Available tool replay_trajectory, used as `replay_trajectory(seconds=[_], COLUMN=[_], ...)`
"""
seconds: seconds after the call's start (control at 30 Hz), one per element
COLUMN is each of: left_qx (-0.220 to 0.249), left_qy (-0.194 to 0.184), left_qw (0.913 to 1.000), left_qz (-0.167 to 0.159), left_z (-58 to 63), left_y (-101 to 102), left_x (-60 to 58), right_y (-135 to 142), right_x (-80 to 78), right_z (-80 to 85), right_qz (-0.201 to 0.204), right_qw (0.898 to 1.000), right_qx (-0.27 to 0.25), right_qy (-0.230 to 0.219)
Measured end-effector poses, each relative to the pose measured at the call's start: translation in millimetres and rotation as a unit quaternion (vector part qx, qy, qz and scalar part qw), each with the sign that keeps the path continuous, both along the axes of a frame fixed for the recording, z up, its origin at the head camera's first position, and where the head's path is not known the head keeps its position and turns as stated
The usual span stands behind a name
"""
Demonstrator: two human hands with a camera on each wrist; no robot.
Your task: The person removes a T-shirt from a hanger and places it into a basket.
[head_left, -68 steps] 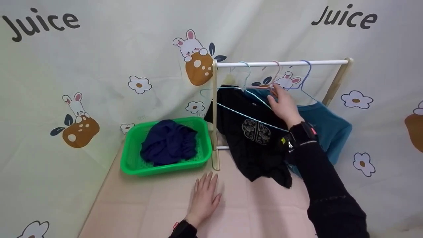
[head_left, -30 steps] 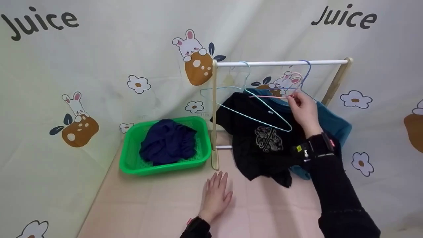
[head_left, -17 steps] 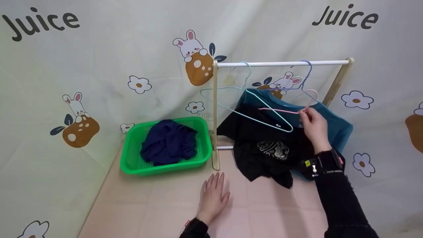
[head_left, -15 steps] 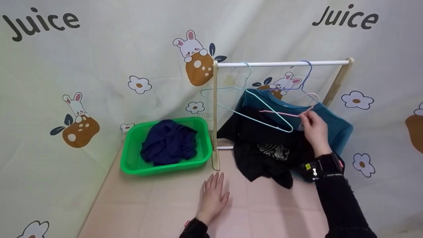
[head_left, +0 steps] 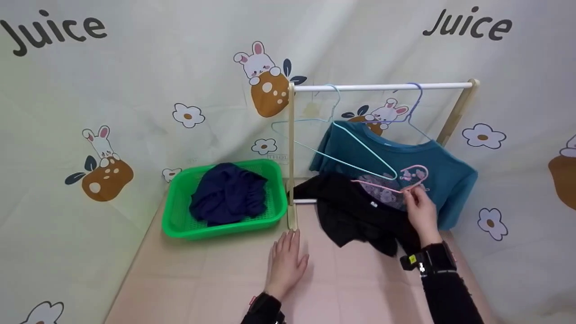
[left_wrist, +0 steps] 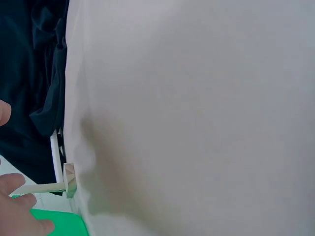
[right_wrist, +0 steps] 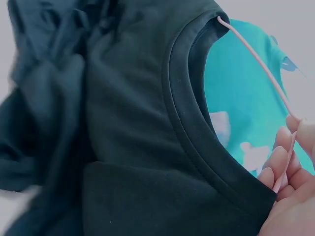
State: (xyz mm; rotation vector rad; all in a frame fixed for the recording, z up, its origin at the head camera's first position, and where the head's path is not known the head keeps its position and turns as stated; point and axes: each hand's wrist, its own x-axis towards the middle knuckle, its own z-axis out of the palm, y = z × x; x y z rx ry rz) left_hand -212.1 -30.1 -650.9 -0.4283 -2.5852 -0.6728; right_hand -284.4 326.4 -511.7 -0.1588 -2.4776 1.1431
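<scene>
My right hand [head_left: 420,209] pinches a pink hanger [right_wrist: 261,63] near the base of its hook. A black T-shirt [head_left: 355,220] hangs on that hanger, low in front of the rack, its lower part crumpled close over the table. In the right wrist view the shirt's neckline [right_wrist: 184,113] opens round the hanger, one arm of which runs in under the collar. My left hand [head_left: 286,263] lies flat on the table, fingers straight, fingertips right at the foot of the rack's left post [head_left: 291,180]. Only bits of its fingers [left_wrist: 19,211] show in the left wrist view.
A mint hanger [head_left: 339,96] without clothing and a blue hanger [head_left: 420,96] bearing a teal shirt [head_left: 450,166] hang from the white rod [head_left: 373,87]. Left of the rack, a green basket [head_left: 173,211] holds a navy garment [head_left: 229,193]. A printed cloth backs the table.
My right hand took the pink hanger off the rod and brought it right, then down with the black T-shirt, uncovering the teal shirt's front. My left hand slid slightly right on the table.
</scene>
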Motion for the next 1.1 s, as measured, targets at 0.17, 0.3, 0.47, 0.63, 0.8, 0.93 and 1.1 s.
replay_trajectory(seconds=[0.17,0.3,0.47,0.63,0.8,0.93,1.1], left_qx=[0.011,0.018,0.030,0.039,0.040,0.042,0.021], left_qy=[-0.004,0.009,0.035,0.062,0.062,0.054,0.040], left_qw=[0.9999,0.9998,0.9989,0.9972,0.9970,0.9973,0.9984], left_qz=[-0.005,-0.006,-0.005,-0.014,-0.023,-0.027,-0.033], left_z=[6.1,9.8,12.5,12.3,11.9,11.1,7.7], left_y=[2,3,5,5,4,2,-1], left_x=[-4.7,-8.3,-11.9,-11.6,-11.0,-10.0,-8.4], right_y=[-8,-15,-27,-38,-48,-57,-70], right_x=[14.6,23.7,31.9,37.6,42.3,46.0,55.7], right_z=[-26.7,-46.0,-65.6,-79.0,-88.5,-93.1,-81.0], right_qz=[-0.002,0.012,0.070,0.145,0.200,0.238,0.270], right_qw=[0.999,0.999,0.992,0.977,0.963,0.952,0.942], right_qx=[-0.025,-0.020,-0.013,0.005,0.012,0.007,-0.009], right_qy=[-0.022,0.024,0.103,0.155,0.182,0.195,0.200])
